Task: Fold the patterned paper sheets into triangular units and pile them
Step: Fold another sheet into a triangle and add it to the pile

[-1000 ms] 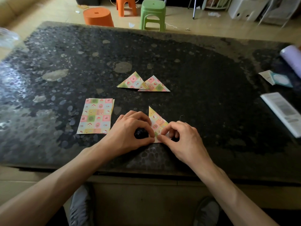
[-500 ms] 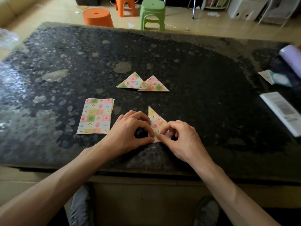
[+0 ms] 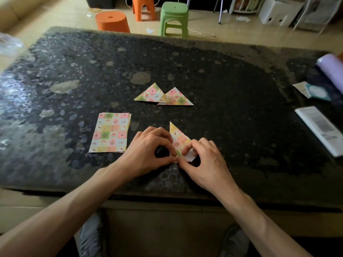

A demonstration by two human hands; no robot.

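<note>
Dark table [image 3: 232, 86] is carrying sheet stack [image 3: 110, 132], two folded triangles [image 3: 150, 94]. I am watching left hand [image 3: 148, 148] and right hand [image 3: 207, 161] pinching half-folded sheet [image 3: 179, 139].

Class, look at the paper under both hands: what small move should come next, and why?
Probably fold the white flap over and crease it: the right hand pinches it, the left hand holds the paper beside it, and the fold looks unfinished.
</note>
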